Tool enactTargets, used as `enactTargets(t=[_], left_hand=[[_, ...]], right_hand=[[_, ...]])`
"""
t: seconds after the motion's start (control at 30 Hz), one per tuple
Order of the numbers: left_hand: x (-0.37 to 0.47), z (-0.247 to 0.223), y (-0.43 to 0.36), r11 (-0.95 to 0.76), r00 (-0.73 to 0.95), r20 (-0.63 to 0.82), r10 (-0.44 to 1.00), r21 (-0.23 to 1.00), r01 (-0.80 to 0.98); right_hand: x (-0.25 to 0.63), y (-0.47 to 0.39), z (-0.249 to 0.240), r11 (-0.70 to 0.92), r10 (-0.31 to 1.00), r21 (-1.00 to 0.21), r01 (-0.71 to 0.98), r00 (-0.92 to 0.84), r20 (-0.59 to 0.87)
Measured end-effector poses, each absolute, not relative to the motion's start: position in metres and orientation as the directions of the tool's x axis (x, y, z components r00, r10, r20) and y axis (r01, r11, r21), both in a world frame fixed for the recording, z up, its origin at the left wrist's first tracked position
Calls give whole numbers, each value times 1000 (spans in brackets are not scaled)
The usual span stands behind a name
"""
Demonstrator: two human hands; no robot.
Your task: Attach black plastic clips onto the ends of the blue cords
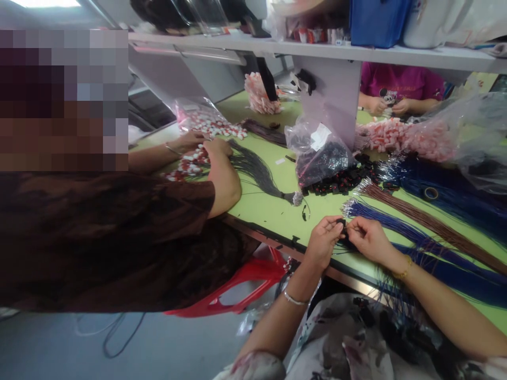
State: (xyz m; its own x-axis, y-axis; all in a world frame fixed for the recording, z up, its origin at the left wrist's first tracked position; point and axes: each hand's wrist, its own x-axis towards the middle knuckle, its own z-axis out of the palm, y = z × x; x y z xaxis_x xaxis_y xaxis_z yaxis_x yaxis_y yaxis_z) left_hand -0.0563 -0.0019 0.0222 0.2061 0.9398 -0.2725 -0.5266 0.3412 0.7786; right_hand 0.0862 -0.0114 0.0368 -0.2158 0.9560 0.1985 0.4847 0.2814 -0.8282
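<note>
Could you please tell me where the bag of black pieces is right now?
In the head view, the bag of black pieces sits right of centre on the green table, in front of the white divider, beside the loose black pieces.

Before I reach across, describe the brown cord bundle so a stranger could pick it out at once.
On the green tabletop, look just beyond the right hand, where long cord bundles slant toward the right edge of the view. The brown cord bundle has silvery tips at its left end. It alone is brown there, flanked by a near blue bundle and a far one.
</note>
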Motion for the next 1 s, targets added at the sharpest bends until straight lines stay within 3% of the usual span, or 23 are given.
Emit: enactTargets(t=[0.17, 0.3, 0.37, 0.43, 0.53, 0.67, 0.8, 1.0], left_hand=[[-54, 18, -10, 351, 205, -287, 936, 810, -470], [-52, 18, -10, 372, 235, -294, 927, 812, -449], [-53, 17, -7, 366, 250, -278, 927, 816, -447], [-53, 16, -4, 369, 265, -273, 925, 816, -445], [-54, 14, -1, 382, 278, -280, 919, 807, -450], [-56, 13, 0, 390, 289, -281, 915, 801, -455], [-56, 13, 0, 398, 290, -288, 913, 790, -466], [-48, 15, 4, 410, 308, -276, 910, 706, -577]], right_hand=[[87, -21, 34, 271, 961, -798, 538, -193, 197], [107, -4, 39, 279, 948, -810, 515, -280, 149], [125, 17, 40, 264, 962, -778, 570, -208, 175], [142, 40, 37, 170, 983, -642, 747, -84, 162], [158, 67, 28, 16, 1000, -408, 913, -15, 6], [160, 75, 18, -3, 998, -312, 950, -17, -62], [154, 68, 22, 69, 997, -388, 919, -51, 58], [129, 48, 48, 255, 967, -730, 633, -179, 183]])
